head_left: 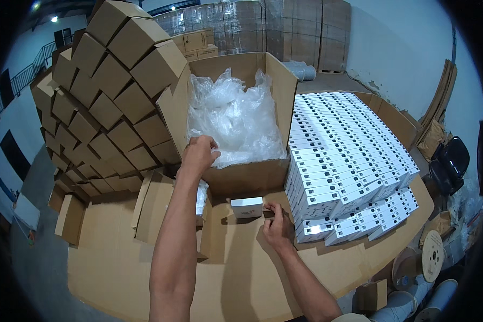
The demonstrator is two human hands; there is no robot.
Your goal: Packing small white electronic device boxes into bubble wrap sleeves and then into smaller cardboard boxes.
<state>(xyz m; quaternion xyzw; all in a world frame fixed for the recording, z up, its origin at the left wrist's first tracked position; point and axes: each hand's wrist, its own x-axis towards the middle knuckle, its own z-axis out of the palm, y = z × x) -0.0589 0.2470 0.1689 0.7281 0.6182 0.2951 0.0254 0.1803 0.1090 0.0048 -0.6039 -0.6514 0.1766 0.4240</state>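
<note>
My left hand (199, 155) reaches over the front left corner of a large open carton (247, 180). Its fingers curl at the edge of the clear plastic bags (233, 115) heaped inside, closed on one as far as I can see; the fingertips are partly hidden. On the cardboard tabletop, a small white box (247, 207) stands below the carton's front wall. At the right end of that box is my right hand (279, 225), thumb and fingers apart, with the fingertips close to the box's edge and nothing gripped.
Brown cartons (112, 102) are piled high on the left. Beside my left forearm stands an open carton (155, 206) and a piece of plastic wrap (201, 198). Stacked white boxes (349, 155) fill the right side. Reels (432, 256) and a black chair (449, 163) lie beyond the table.
</note>
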